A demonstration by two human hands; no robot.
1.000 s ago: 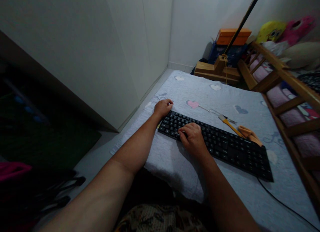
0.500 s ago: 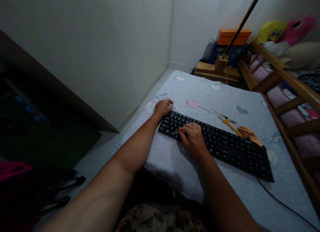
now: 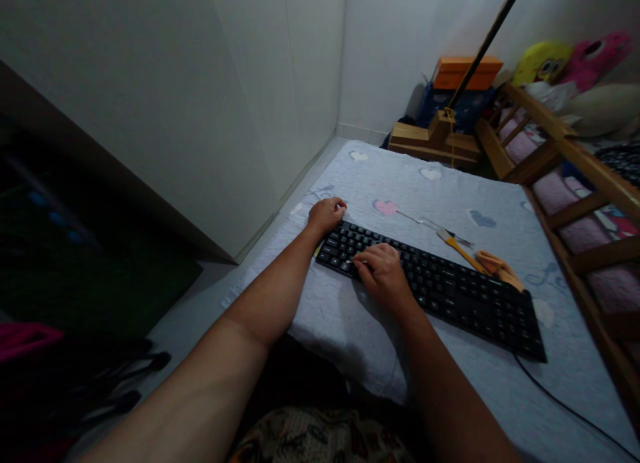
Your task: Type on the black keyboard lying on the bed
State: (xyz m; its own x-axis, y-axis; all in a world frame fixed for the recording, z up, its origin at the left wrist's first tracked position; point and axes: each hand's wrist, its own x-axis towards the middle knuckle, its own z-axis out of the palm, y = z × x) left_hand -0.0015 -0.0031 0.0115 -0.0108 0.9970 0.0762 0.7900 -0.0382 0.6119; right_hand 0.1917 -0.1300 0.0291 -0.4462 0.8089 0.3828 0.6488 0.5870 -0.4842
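Keyboard: one black keyboard (image 3: 475, 304) is seen, laid slantwise from the centre of the frame to the lower right; one cable (image 3: 565, 404) is run from it toward the lower right corner.
Hands: two are shown, both bare.
Left hand (image 3: 326, 215): placed at the keyboard's left end, near the centre of the frame, with fingers loosely curled; whether anything is held cannot be told.
Right hand (image 3: 382, 270): held over the keyboard's left part, fingers bent and drawn narrowly together; a small pale spot is seen at the fingertips, but whether it is gripped cannot be told.
Brush: one flat paintbrush (image 3: 463, 251) with a yellow handle is laid behind the keyboard, right of centre.
Metal tools: thin metal tools (image 3: 435, 224) are seen beside the brush; their number cannot be made out.
Rag: one orange-brown cloth (image 3: 500, 268) is bunched against the keyboard's back edge.
Boxes: one orange box (image 3: 467, 72) is stacked at the upper right.
Plush toys: two are seen in the upper right corner, one yellow (image 3: 540, 62), one pink (image 3: 597, 58).
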